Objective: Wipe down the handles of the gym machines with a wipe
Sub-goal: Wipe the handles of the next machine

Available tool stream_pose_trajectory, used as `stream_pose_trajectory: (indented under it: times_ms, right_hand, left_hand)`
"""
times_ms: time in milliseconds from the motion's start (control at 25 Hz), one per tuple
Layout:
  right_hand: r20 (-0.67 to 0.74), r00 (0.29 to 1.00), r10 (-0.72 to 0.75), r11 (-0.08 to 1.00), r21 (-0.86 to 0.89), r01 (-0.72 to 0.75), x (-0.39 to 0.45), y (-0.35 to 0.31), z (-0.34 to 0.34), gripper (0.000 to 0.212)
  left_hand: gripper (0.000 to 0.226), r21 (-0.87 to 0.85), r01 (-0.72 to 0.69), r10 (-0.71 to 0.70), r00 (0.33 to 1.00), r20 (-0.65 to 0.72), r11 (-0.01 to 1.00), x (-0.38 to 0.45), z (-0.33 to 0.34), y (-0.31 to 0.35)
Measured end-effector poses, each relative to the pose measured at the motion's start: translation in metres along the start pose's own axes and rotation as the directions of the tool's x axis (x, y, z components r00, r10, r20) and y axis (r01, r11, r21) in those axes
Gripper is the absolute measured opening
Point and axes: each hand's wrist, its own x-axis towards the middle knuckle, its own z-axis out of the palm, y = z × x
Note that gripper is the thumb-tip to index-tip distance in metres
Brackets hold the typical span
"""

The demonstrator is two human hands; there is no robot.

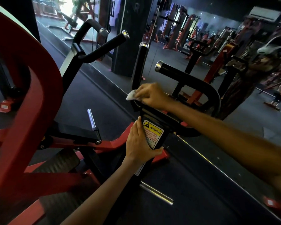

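A black handle frame of a red gym machine stands in front of me. My right hand [150,95] grips a white wipe [131,95] and presses it against the bottom of the upright black handle [140,65], which ends in a chrome cap. A second black handle [173,70] points left from the curved bar on the right. My left hand [140,143] grips the black post [159,143] below, beside its yellow warning label [153,133].
Another pair of black handles [104,46] rises to the left on the same machine. The thick red frame arm [31,88] fills the left side. Chrome pegs [92,118] stick out low down. A mirror wall [217,54] lies straight ahead, reflecting other machines.
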Motion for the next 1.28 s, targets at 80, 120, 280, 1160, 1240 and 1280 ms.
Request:
stream_pose_trajectory:
  times_ms: [80, 120, 280, 1160, 1240, 1280]
  right_hand:
    - [0.067, 0.998, -0.014, 1.0, 0.007, 0.013, -0.012, -0.004, 0.003, 0.016]
    - [0.167, 0.986, 0.024, 1.0, -0.007, -0.023, -0.008, 0.0, -0.005, 0.016]
    - [-0.004, 0.996, 0.091, 0.994, -0.057, -0.091, 0.024, 0.008, -0.016, 0.017]
    - [0.507, 0.861, -0.038, 0.791, -0.512, 0.336, 0.065, -0.029, -0.008, 0.022]
    - [0.505, 0.862, -0.05, 0.753, -0.548, 0.364, 0.084, -0.016, -0.034, 0.025]
    - [0.443, 0.895, -0.051, 0.747, -0.578, 0.328, 0.095, -0.006, -0.047, 0.026]
  left_hand:
    - [0.127, -0.002, -0.008, 0.008, 1.0, 0.004, 1.0, 0.001, 0.002, -0.002]
    - [0.126, -0.005, -0.01, 0.01, 1.0, 0.004, 1.0, 0.002, 0.002, -0.003]
    - [0.129, -0.01, -0.053, 0.053, 0.997, 0.064, 0.999, 0.001, -0.001, -0.007]
    - [0.062, 0.089, -0.407, 0.406, 0.913, 0.026, 0.909, 0.077, -0.025, -0.036]
    - [0.058, 0.091, -0.414, 0.414, 0.91, 0.014, 0.906, 0.078, -0.025, -0.036]
    - [0.057, 0.092, -0.417, 0.418, 0.908, 0.009, 0.904, 0.078, -0.025, -0.036]
